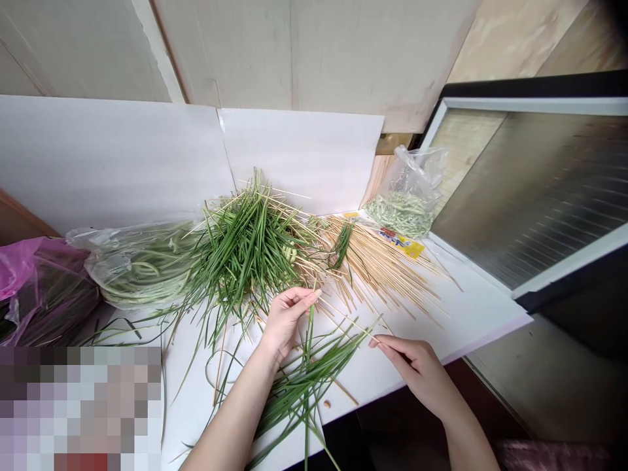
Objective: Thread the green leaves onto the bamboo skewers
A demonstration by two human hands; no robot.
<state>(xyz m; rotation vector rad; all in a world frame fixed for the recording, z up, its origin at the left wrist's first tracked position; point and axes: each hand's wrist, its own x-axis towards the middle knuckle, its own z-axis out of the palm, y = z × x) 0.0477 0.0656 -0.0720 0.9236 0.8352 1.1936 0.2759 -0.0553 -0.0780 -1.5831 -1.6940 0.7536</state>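
My left hand (289, 320) pinches a green blade and the upper end of a thin wooden skewer (346, 316) between thumb and fingers. The skewer slants down to the right, where my right hand (407, 363) closes on its other end. Below and between both hands, loose long green leaves (314, 376) lie across the white table. Behind my left hand rises a large heap of green leaves (245, 242) with skewers sticking out. Many bare skewers (377, 261) are spread to the right of the heap, with a small green bundle (342, 245) on them.
A clear bag of long green beans (147, 261) and a purple bag (44, 288) stand at the left. A clear bag of pale green pieces (407, 203) is at the back right, beside a framed glass panel (534, 190). The table's front edge runs beneath my right hand.
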